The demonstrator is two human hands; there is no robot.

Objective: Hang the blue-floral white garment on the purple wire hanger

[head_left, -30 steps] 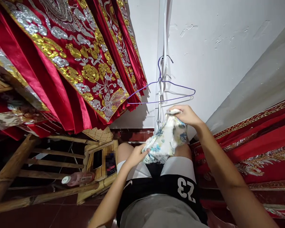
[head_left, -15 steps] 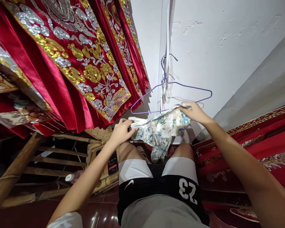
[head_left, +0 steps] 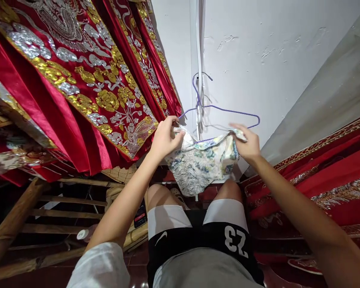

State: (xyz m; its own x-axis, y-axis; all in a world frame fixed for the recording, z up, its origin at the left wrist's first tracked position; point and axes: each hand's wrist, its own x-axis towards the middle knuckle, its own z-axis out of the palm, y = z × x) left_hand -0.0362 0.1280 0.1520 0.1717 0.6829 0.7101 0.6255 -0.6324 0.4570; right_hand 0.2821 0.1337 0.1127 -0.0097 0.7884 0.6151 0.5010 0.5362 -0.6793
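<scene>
A white garment with a blue, green and yellow floral print (head_left: 201,164) is stretched between my hands, above my knees. My left hand (head_left: 167,138) grips its upper left edge, over the left end of the purple wire hanger (head_left: 228,109). That end of the hanger is hidden by my hand and the cloth. My right hand (head_left: 246,141) is closed on the garment's upper right edge, just below the hanger's right end, its fingertips slightly blurred. The hanger hangs by its hook on a white vertical strip (head_left: 199,44) on the wall.
Red embroidered cloth (head_left: 108,100) with gold and silver sequins hangs at left. More red trimmed fabric (head_left: 333,192) lies at right. Below left are a bamboo rack (head_left: 66,200), a phone (head_left: 140,216) and a white-capped bottle (head_left: 83,235). A white wall (head_left: 243,52) stands ahead.
My left hand has risen with the garment's left side to the hanger's left end, covering it. The garment has spread and now overlaps the hanger's lower bar. The view has shifted slightly.
</scene>
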